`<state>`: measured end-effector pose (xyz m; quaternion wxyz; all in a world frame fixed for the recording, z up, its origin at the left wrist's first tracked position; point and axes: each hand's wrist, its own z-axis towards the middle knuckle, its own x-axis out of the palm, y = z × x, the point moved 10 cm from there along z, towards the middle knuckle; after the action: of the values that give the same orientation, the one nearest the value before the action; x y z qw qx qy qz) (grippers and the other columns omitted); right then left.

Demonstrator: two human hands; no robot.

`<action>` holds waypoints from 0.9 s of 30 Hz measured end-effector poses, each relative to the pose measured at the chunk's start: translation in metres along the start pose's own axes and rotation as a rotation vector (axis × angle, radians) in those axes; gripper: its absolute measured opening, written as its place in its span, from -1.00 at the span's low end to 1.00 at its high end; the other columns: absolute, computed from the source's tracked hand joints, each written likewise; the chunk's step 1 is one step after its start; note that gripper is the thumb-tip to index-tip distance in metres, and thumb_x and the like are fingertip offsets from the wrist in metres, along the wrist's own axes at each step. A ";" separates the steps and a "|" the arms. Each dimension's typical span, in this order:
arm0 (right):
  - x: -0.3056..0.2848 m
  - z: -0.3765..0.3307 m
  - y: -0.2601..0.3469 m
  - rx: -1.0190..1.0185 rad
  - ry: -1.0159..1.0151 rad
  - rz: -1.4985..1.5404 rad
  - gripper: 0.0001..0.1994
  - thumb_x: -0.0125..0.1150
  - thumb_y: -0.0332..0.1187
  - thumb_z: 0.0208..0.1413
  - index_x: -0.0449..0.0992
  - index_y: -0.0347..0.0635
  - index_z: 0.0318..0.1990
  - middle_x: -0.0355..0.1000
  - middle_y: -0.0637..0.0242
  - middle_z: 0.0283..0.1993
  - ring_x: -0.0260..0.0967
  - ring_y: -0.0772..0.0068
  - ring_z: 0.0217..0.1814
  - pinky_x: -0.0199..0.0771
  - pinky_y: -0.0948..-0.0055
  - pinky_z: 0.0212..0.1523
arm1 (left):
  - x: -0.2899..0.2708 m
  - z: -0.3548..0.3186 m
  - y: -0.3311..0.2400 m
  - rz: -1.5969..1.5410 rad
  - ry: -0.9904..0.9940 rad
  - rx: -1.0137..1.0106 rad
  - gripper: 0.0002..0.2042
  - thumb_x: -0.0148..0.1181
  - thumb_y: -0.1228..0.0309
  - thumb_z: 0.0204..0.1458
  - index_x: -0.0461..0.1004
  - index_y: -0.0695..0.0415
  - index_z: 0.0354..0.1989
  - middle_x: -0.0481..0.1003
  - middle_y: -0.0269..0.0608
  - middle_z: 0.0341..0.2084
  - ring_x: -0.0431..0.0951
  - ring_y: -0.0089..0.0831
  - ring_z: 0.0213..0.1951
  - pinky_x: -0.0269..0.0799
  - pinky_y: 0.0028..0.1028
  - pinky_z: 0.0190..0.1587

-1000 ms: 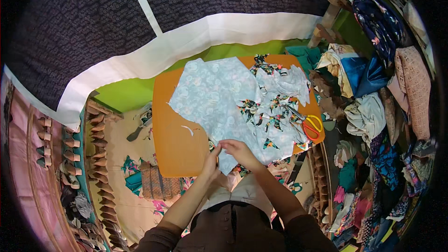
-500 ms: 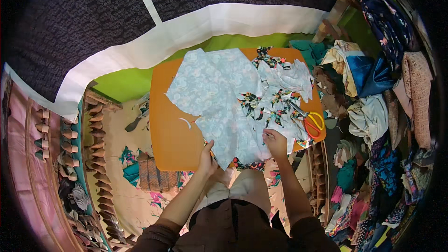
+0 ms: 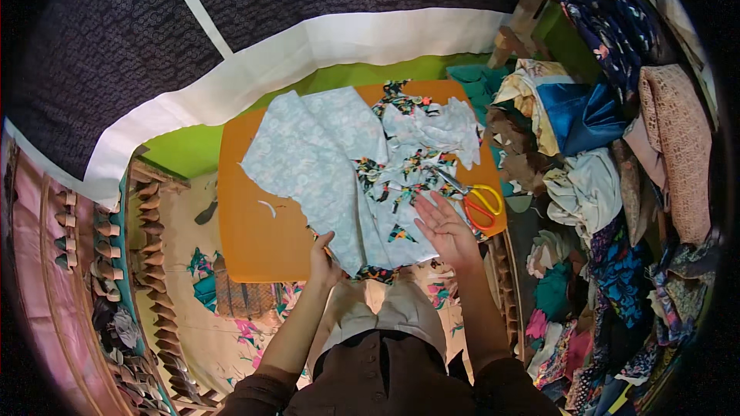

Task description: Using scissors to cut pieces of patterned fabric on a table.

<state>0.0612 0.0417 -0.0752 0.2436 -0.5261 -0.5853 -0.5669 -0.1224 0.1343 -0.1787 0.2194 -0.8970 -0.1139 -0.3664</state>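
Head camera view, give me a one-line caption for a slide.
Two hands, left hand and right hand, on pale blue fabric over an orange board.

Both forearms enter from the lower edge, sleeves dark, elbows bent outward. The left hand is curled, fingers closed in a pinch at its tip, knuckles upward. The right hand lies flat, palm down, fingers extended and slightly spread. The hands are apart.

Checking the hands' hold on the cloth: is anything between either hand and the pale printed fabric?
Nothing visible. The left hand grips the fabric at its near edge, and the right hand lies flat on it. The scissors sit just beyond the right hand.
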 end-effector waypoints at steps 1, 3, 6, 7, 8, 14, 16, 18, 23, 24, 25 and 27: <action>-0.004 -0.002 0.005 0.035 -0.050 -0.123 -0.42 -0.23 -0.72 -0.17 0.06 -0.22 0.13 -0.07 0.01 0.22 -0.14 0.20 0.29 -0.09 0.23 0.21 | 0.001 0.002 0.003 -0.010 -0.002 0.024 -0.70 -0.05 0.35 -0.09 0.29 0.21 -0.17 0.40 -0.17 -0.19 0.37 -0.28 -0.10 0.22 -0.24 0.01; -0.065 0.002 0.030 -0.057 -0.093 -0.735 -0.47 -0.20 -0.68 -0.15 0.11 -0.20 0.10 0.00 0.00 0.17 -0.07 0.16 0.24 -0.01 0.24 0.16 | 0.011 0.006 0.013 -0.017 0.005 0.040 -0.71 -0.04 0.34 -0.12 0.30 0.21 -0.20 0.39 -0.18 -0.19 0.37 -0.27 -0.10 0.22 -0.23 0.01; -0.078 -0.003 0.062 -0.179 -0.291 -1.807 -0.55 -0.15 -0.63 -0.14 0.20 -0.24 0.02 0.14 0.00 0.03 0.08 0.06 0.10 0.13 0.24 0.04 | 0.009 0.009 0.030 -0.014 -0.012 0.009 -0.75 -0.01 0.37 -0.17 0.33 0.19 -0.29 0.40 -0.19 -0.24 0.38 -0.29 -0.15 0.21 -0.24 0.00; -0.069 -0.009 0.079 -0.232 -0.479 -2.272 -0.59 -0.12 -0.63 -0.15 0.24 -0.29 -0.03 0.21 0.00 -0.05 0.15 0.01 0.01 0.19 0.22 -0.03 | -0.007 0.016 0.031 0.025 -0.102 0.069 -0.77 0.02 0.38 -0.19 0.34 0.19 -0.32 0.40 -0.19 -0.27 0.38 -0.30 -0.20 0.22 -0.27 -0.03; -0.075 -0.009 0.082 -0.235 -0.464 -2.276 -0.59 -0.12 -0.63 -0.15 0.24 -0.29 -0.03 0.21 0.00 -0.05 0.15 0.01 0.01 0.19 0.22 -0.03 | -0.024 0.019 0.030 0.063 -0.193 0.129 -0.78 0.04 0.39 -0.20 0.35 0.18 -0.34 0.40 -0.19 -0.30 0.39 -0.31 -0.25 0.23 -0.29 -0.05; -0.098 -0.012 0.103 -0.373 -0.414 -2.476 -0.54 -0.04 -0.52 -0.13 0.18 -0.16 0.03 0.17 0.03 -0.12 0.13 0.01 -0.02 0.20 0.18 -0.07 | 0.009 0.016 0.057 0.055 -0.089 0.137 -0.75 0.11 0.38 -0.21 0.34 0.18 -0.31 0.39 -0.20 -0.33 0.38 -0.36 -0.33 0.27 -0.42 -0.15; -0.115 -0.011 0.113 -0.287 -0.431 -2.435 -0.53 -0.03 -0.52 -0.13 0.17 -0.17 0.04 0.17 0.03 -0.11 0.13 0.01 -0.02 0.21 0.19 -0.07 | 0.016 0.006 0.067 0.089 -0.152 0.088 -0.74 0.10 0.41 -0.19 0.32 0.19 -0.28 0.39 -0.20 -0.34 0.39 -0.36 -0.34 0.30 -0.43 -0.20; -0.129 -0.008 0.117 -0.196 -0.444 -2.389 -0.52 -0.02 -0.53 -0.13 0.16 -0.18 0.05 0.17 0.03 -0.09 0.13 0.02 -0.01 0.23 0.20 -0.06 | 0.021 -0.002 0.079 0.124 -0.220 0.037 -0.73 0.09 0.43 -0.17 0.30 0.19 -0.25 0.40 -0.20 -0.34 0.41 -0.36 -0.35 0.33 -0.44 -0.24; -0.124 -0.002 0.115 -0.008 -0.428 -2.353 -0.49 0.11 -0.45 -0.20 0.14 -0.24 0.00 0.19 0.00 -0.09 0.16 -0.03 -0.03 0.29 0.21 -0.14 | 0.041 -0.008 0.081 0.282 -0.192 0.327 -0.75 -0.01 0.50 -0.05 0.26 0.25 -0.16 0.40 -0.22 -0.33 0.43 -0.42 -0.42 0.38 -0.47 -0.43; -0.127 -0.005 0.118 0.042 -0.469 -2.297 -0.49 0.15 -0.36 -0.17 0.13 -0.23 -0.02 0.19 0.01 -0.08 0.17 -0.03 -0.04 0.30 0.21 -0.14 | 0.039 -0.007 0.087 0.360 -0.240 0.291 -0.75 -0.02 0.47 -0.03 0.26 0.25 -0.15 0.40 -0.23 -0.34 0.43 -0.44 -0.42 0.38 -0.48 -0.42; -0.136 -0.006 0.119 0.044 -0.473 -2.295 -0.49 0.15 -0.36 -0.17 0.13 -0.23 -0.02 0.19 0.01 -0.08 0.17 -0.03 -0.04 0.30 0.21 -0.14 | 0.042 -0.007 0.092 0.364 -0.229 0.301 -0.77 -0.04 0.43 0.00 0.29 0.26 -0.17 0.40 -0.23 -0.35 0.42 -0.47 -0.42 0.37 -0.51 -0.41; -0.126 -0.012 0.127 -0.232 -0.498 -2.312 -0.49 0.21 -0.28 -0.21 0.15 -0.23 -0.10 0.25 -0.01 -0.15 0.24 -0.04 -0.12 0.33 0.20 -0.24 | 0.044 -0.007 0.094 0.378 -0.222 0.322 -0.77 -0.05 0.43 0.01 0.29 0.27 -0.18 0.40 -0.23 -0.35 0.41 -0.48 -0.41 0.36 -0.51 -0.39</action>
<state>0.2125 -0.0367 -0.1314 -0.5822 0.1997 -0.6893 -0.3822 -0.0614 0.0506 -0.1719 0.4099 -0.8906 -0.0243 -0.1954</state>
